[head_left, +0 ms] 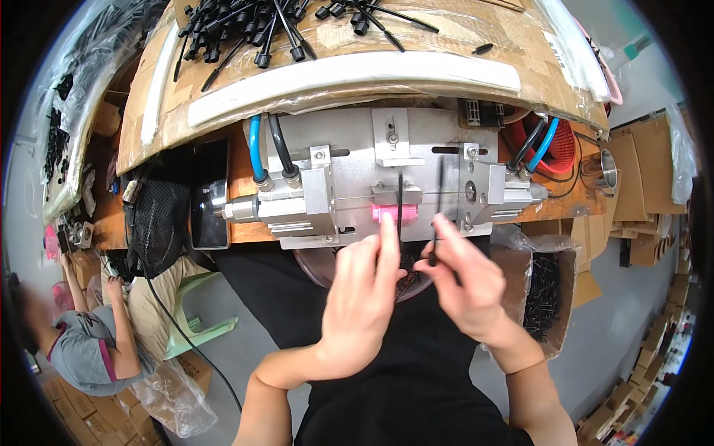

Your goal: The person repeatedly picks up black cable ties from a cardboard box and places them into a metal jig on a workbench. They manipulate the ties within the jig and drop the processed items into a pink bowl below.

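Observation:
A metal fixture (pixel 349 160) with air cylinders and blue and black hoses sits at the bench edge before me. My left hand (pixel 363 293) pinches a thin black strap (pixel 400 204) that stands upright in the fixture's middle slot, beside a pink-lit block (pixel 387 214). My right hand (pixel 465 279) holds a second black strap (pixel 437 212) by its lower end, its tip up near the fixture's right clamp (pixel 476 189).
A cardboard shelf (pixel 461 44) above the fixture carries a heap of several black straps (pixel 260 26). A bag-lined box of black parts (pixel 543 290) stands at my right. Another person (pixel 82 334) sits at the lower left, beside a green stool (pixel 190 320).

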`<state>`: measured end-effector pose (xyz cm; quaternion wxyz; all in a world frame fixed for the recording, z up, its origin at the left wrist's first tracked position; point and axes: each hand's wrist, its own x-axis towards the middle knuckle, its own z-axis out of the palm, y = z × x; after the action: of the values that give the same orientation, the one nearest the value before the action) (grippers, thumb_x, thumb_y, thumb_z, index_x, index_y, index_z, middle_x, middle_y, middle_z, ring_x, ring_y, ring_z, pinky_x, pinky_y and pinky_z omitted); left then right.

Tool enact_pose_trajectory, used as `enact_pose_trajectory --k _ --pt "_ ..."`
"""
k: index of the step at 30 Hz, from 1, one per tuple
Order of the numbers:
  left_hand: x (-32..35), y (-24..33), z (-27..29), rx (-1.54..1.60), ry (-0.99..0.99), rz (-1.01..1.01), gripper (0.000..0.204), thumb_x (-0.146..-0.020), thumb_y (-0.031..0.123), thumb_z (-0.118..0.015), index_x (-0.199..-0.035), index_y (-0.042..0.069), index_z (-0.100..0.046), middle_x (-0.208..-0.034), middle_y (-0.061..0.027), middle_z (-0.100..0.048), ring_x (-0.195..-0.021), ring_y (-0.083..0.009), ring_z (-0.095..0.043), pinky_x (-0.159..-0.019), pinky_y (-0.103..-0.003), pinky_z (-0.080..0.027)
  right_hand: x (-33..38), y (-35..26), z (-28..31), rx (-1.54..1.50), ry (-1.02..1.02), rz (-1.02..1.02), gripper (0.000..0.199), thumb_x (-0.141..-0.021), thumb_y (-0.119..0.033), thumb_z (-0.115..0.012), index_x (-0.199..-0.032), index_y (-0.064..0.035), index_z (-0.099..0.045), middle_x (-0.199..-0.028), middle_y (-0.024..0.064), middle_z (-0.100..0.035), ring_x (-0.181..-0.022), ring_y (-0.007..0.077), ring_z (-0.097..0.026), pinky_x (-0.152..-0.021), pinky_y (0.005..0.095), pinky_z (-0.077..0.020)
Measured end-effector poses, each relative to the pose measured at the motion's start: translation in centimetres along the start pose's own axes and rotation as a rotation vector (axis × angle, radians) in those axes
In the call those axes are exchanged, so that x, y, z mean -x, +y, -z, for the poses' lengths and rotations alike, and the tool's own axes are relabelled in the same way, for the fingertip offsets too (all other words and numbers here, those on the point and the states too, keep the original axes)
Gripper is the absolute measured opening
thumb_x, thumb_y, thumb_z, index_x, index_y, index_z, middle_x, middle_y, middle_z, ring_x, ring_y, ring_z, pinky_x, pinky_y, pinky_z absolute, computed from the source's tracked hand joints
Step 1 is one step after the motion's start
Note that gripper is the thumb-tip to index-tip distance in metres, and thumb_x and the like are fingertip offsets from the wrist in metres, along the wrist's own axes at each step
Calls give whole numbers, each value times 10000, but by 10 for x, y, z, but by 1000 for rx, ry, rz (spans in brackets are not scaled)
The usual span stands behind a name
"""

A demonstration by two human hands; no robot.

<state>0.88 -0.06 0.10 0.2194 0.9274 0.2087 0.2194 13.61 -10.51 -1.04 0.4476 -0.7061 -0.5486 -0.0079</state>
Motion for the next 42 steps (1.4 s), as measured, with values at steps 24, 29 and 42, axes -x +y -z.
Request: enact_pose_trajectory --k 24,29,42 --pt "-242 -67 96 -88 90 -272 314 -816 130 -728 -1074 -27 -641 -1023 -213 -654 -955 -364 -636 -875 -399 -496 -240 15 15 629 -132 144 199 -810 -217 -733 -810 -28 -671 -756 157 -657 -693 329 -635 -653 419 -484" --pt "-200 -83 113 -27 151 -294 254 -898 55 -627 -1150 59 -662 -895 -44 -584 -761 -136 -536 -723 -260 -450 -240 34 52 555 -338 300 138 -787 -103 -709 -747 -6 -618 -788 148 -597 -805 325 -589 -731 410 -453" --pt "-185 -84 73 375 196 -166 286 -935 37 -609 -1214 58 -663 -1072 -37 -655 -892 -80 -606 -785 -211 -482 -257 47 70 634 -255 804 67 -826 -91 -679 -802 -65 -623 -913 43 -564 -871 212 -582 -687 337 -473"
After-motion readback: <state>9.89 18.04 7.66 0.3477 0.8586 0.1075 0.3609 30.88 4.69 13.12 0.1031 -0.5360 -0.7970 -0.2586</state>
